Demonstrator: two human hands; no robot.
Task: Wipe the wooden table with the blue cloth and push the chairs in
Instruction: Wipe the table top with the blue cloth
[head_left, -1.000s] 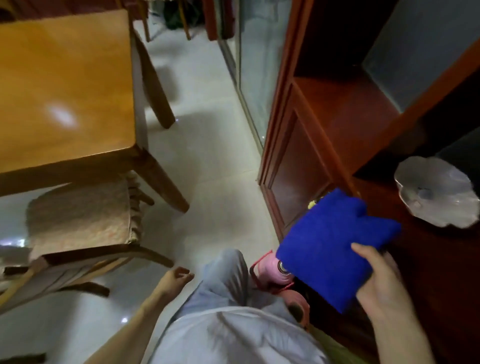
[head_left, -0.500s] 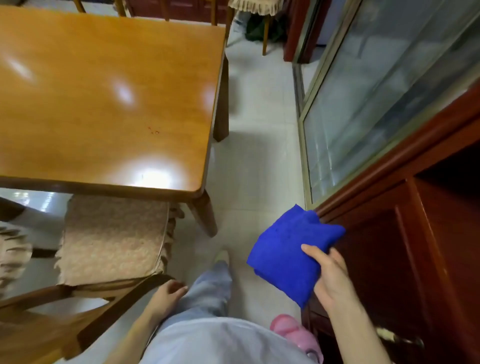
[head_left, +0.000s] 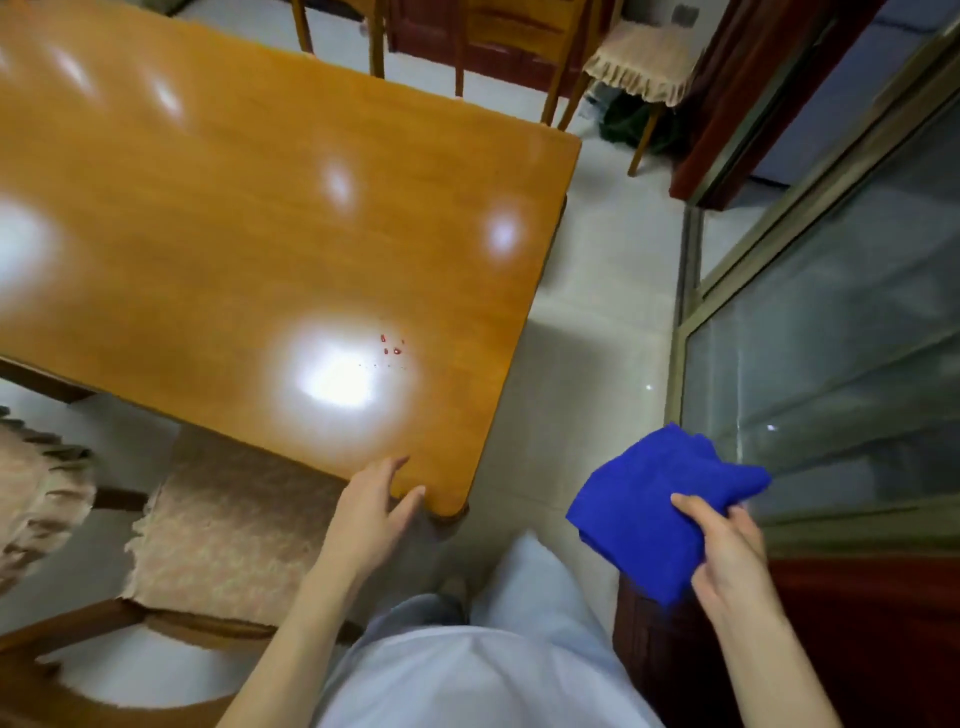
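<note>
The glossy wooden table (head_left: 223, 223) fills the upper left, with a few small red spots (head_left: 390, 345) near its near right corner. My left hand (head_left: 370, 512) rests with straight fingers on that near corner. My right hand (head_left: 727, 551) grips the folded blue cloth (head_left: 644, 514) in the air, to the right of the table over the floor. A chair with a beige cushion (head_left: 228, 519) stands partly under the table's near edge, its wooden back (head_left: 78, 670) at the lower left.
Another cushioned chair (head_left: 641, 57) stands beyond the table's far right corner. A glass sliding door (head_left: 831, 332) runs along the right. A dark red wooden cabinet (head_left: 857, 639) is at the lower right. A second beige cushion (head_left: 36, 488) shows at the left edge.
My view has swung from the cabinet to the table. My left hand rose from beside my leg onto the table corner. My right hand still carries the blue cloth.
</note>
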